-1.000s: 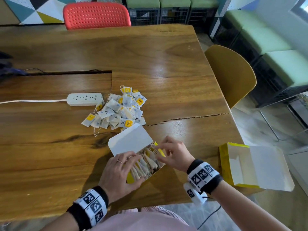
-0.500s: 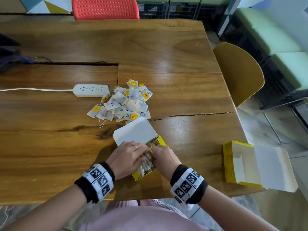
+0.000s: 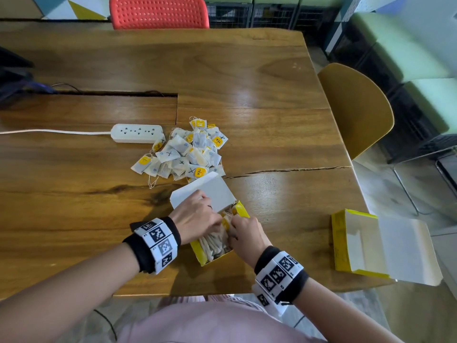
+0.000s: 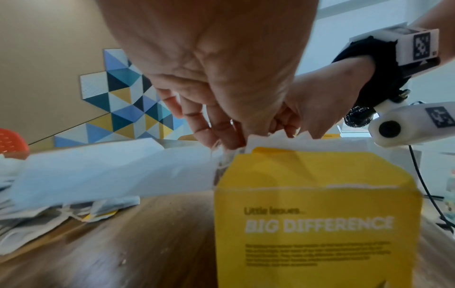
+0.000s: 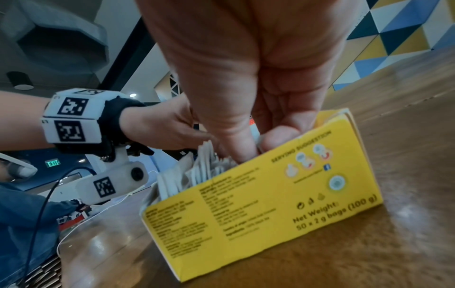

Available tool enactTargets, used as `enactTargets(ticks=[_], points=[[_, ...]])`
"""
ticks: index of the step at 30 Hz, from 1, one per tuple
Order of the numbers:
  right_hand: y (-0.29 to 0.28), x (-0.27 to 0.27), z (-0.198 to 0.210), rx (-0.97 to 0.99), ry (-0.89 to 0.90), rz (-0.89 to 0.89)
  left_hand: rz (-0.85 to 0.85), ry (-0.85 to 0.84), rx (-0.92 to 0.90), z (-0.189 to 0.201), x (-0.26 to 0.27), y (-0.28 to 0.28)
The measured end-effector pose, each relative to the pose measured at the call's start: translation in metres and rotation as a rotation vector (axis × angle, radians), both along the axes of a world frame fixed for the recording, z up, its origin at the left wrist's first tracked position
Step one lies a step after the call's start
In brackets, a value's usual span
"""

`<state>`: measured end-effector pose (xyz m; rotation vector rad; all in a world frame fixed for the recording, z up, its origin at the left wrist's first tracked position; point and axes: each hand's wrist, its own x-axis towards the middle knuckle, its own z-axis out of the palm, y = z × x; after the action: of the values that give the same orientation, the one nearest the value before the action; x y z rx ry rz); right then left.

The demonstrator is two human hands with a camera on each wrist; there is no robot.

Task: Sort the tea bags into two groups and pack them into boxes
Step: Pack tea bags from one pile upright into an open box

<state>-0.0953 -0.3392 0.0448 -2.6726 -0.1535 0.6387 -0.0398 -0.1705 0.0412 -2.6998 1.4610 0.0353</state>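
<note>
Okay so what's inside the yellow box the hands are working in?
The yellow box holds a row of tea bags standing on edge. The left hand and right hand reach in at its far end and cover the bags there; the bottom is hidden.

"Little leaves… BIG DIFFERENCE" is printed on one end of the yellow box (image 4: 317, 224); "Net Weight: 50 x 2 g bags (100 g)" and "SERVING SUGGESTION" are printed on its long side. "TEA" is read on a tea-bag tag (image 3: 199, 172), "EXIT" on a green sign (image 5: 53, 162).
</note>
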Motion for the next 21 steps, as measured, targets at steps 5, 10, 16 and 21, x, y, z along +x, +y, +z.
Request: enactTargets(ticks=[5,10,16,21], points=[[-0.005,0.002,-0.004,0.015,0.01,-0.078,-0.025,0.46,0.059,0.01,0.001,-0.018],[-0.011,0.005,-0.006,0.046,0.008,-0.089,-0.09,0.361,0.295,0.006,0.005,-0.027],[-0.011,0.008,-0.004,0.074,0.016,-0.061,-0.265,0.253,0.294,0.0,0.009,-0.03],[-0.014,0.002,0.001,0.093,-0.036,-0.033,-0.294,0.24,-0.052,-0.015,0.005,-0.009]])
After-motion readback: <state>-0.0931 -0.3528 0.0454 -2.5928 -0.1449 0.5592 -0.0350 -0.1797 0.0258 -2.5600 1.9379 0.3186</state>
